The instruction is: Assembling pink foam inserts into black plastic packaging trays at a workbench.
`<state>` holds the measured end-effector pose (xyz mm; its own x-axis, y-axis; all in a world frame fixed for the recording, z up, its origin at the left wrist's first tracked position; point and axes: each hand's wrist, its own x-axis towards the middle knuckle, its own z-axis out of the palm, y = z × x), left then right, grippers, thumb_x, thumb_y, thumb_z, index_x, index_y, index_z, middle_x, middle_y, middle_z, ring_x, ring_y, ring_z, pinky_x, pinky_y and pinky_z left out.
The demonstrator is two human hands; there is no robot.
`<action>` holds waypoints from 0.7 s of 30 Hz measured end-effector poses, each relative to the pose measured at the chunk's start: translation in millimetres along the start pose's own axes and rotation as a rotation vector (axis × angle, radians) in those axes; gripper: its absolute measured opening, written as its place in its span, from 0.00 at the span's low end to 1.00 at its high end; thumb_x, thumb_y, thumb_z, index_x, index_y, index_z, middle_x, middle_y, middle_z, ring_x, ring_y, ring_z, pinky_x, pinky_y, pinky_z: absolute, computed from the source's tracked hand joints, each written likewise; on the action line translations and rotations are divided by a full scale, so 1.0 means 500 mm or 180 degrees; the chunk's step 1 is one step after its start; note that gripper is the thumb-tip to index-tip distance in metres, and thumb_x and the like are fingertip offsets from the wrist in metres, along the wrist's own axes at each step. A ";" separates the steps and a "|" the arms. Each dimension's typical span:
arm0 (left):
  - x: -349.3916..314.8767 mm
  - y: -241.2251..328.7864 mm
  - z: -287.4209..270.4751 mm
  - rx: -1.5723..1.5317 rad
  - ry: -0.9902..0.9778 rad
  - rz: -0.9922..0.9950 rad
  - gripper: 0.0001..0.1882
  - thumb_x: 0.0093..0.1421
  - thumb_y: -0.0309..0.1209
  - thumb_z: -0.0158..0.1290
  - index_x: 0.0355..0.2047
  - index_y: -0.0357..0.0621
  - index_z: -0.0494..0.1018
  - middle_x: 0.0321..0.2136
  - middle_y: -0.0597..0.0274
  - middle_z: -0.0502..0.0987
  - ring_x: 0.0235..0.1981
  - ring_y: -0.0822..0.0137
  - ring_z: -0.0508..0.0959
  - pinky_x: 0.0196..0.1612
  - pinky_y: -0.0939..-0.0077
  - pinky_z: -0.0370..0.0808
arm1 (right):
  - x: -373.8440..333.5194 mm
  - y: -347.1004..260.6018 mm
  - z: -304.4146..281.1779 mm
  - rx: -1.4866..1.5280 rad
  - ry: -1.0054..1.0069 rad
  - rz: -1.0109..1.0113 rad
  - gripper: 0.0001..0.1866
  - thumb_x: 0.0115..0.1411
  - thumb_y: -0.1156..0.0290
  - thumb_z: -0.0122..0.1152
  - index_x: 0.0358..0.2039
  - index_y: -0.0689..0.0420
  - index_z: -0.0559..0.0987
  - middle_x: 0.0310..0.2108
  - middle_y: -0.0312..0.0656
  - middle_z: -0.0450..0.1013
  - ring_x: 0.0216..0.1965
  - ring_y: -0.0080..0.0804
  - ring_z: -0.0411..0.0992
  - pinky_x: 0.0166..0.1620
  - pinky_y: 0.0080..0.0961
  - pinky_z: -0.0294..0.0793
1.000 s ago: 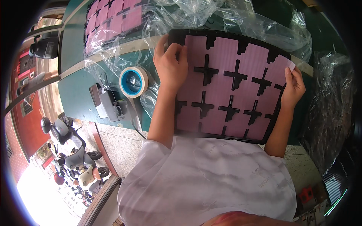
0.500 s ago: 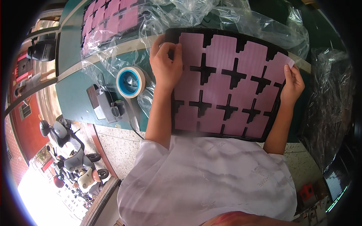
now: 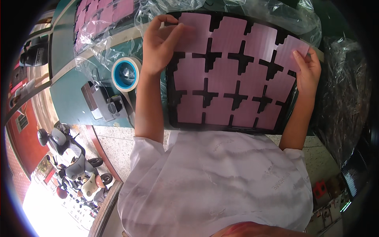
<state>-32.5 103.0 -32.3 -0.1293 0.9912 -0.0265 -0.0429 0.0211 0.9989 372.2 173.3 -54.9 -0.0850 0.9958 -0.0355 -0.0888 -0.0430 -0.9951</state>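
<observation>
A black tray (image 3: 241,58) lies before me, tilted toward my body. Thin pink sheets (image 3: 223,75) fill it in rows, and black cross-shaped ribs show between them. At the far left corner my left hand (image 3: 161,45) has thumb and forefinger at the edge of a pink sheet (image 3: 199,33), which sits askew over the rim; its other fingers are partly hidden and blurred. My right hand (image 3: 308,69) pinches the far right pink sheet (image 3: 290,49), thumb on top, fingers behind. That sheet's outer corner sticks out past the tray.
Left of the tray stand a tape roll (image 3: 137,75) with a blue core and a grey vented device (image 3: 112,107). A second tray of pink sheets (image 3: 124,10) lies far left, partly under clear plastic film (image 3: 154,15). More film (image 3: 341,98) hangs at the right. Scooters (image 3: 79,170) stand beyond the doorway.
The tray and both hands appear higher and further left in the picture. The far left pink sheet has shifted outward with my left hand. My right hand keeps its pinch on the far right sheet.
</observation>
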 end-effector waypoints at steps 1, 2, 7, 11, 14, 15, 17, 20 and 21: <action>0.010 0.009 0.003 -0.0132 -0.0125 -0.0065 0.16 0.70 0.24 0.56 0.54 0.33 0.65 0.39 0.48 0.86 0.39 0.67 0.86 0.45 0.78 0.81 | 0.003 -0.005 -0.006 -0.0094 0.0097 -0.0021 0.14 0.64 0.81 0.67 0.50 0.65 0.78 0.44 0.46 0.81 0.44 0.28 0.80 0.52 0.25 0.78; 0.014 0.013 -0.001 -0.0228 -0.0218 -0.0122 0.18 0.70 0.24 0.56 0.56 0.33 0.64 0.40 0.47 0.86 0.39 0.67 0.86 0.46 0.77 0.81 | 0.007 -0.005 -0.009 -0.0058 0.0051 -0.0072 0.15 0.63 0.81 0.68 0.50 0.65 0.79 0.44 0.45 0.81 0.44 0.27 0.80 0.51 0.24 0.78; 0.027 0.044 -0.003 0.0199 0.0155 -0.0523 0.22 0.63 0.25 0.65 0.55 0.32 0.73 0.31 0.63 0.83 0.32 0.76 0.80 0.35 0.81 0.76 | 0.019 0.006 -0.026 0.0043 -0.0048 -0.0104 0.12 0.64 0.80 0.67 0.48 0.65 0.81 0.43 0.43 0.81 0.45 0.26 0.79 0.51 0.23 0.78; 0.032 0.024 -0.041 0.0680 -0.0327 -0.0024 0.07 0.64 0.25 0.63 0.40 0.34 0.80 0.31 0.65 0.83 0.32 0.77 0.79 0.35 0.80 0.76 | 0.021 0.018 -0.033 0.0143 -0.0159 -0.0103 0.12 0.65 0.81 0.65 0.48 0.66 0.82 0.44 0.42 0.81 0.45 0.26 0.79 0.52 0.22 0.77; 0.031 0.033 -0.034 0.1066 -0.0130 0.0127 0.06 0.64 0.26 0.63 0.37 0.35 0.82 0.31 0.66 0.83 0.31 0.77 0.79 0.36 0.80 0.76 | 0.029 0.021 -0.044 0.0058 -0.0112 -0.0200 0.11 0.65 0.81 0.65 0.48 0.66 0.83 0.44 0.41 0.81 0.45 0.25 0.79 0.53 0.21 0.76; 0.033 0.033 -0.034 0.1153 -0.0020 0.0107 0.06 0.64 0.27 0.63 0.36 0.36 0.82 0.31 0.66 0.83 0.31 0.76 0.79 0.36 0.79 0.77 | 0.033 0.025 -0.046 -0.0017 -0.0070 -0.0290 0.11 0.65 0.81 0.65 0.48 0.66 0.83 0.44 0.40 0.81 0.45 0.24 0.79 0.53 0.20 0.75; 0.036 0.020 -0.033 0.1466 0.0070 0.0285 0.06 0.63 0.28 0.64 0.36 0.36 0.83 0.30 0.65 0.83 0.31 0.75 0.79 0.36 0.78 0.77 | 0.036 0.032 -0.050 -0.0158 -0.0110 -0.0349 0.11 0.65 0.81 0.65 0.47 0.66 0.84 0.44 0.39 0.81 0.45 0.23 0.78 0.53 0.19 0.74; 0.052 0.010 -0.042 0.2092 0.0150 0.0521 0.07 0.60 0.29 0.66 0.36 0.38 0.84 0.35 0.56 0.84 0.37 0.65 0.82 0.41 0.70 0.78 | 0.049 0.029 -0.054 -0.0370 -0.0150 -0.0352 0.10 0.65 0.80 0.66 0.46 0.66 0.84 0.42 0.37 0.81 0.44 0.21 0.78 0.52 0.18 0.74; 0.058 0.001 -0.049 0.2342 0.0188 0.1012 0.07 0.60 0.29 0.66 0.36 0.38 0.84 0.40 0.52 0.83 0.40 0.61 0.82 0.45 0.67 0.78 | 0.050 0.025 -0.050 -0.0422 -0.0164 -0.0286 0.10 0.65 0.80 0.67 0.46 0.65 0.84 0.42 0.36 0.82 0.44 0.20 0.77 0.52 0.17 0.73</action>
<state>-60.7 128.6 -33.6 -0.0785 0.9562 0.2821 0.6661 -0.1602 0.7285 394.0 199.9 -70.7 -0.1337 0.9895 0.0556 0.0329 0.0605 -0.9976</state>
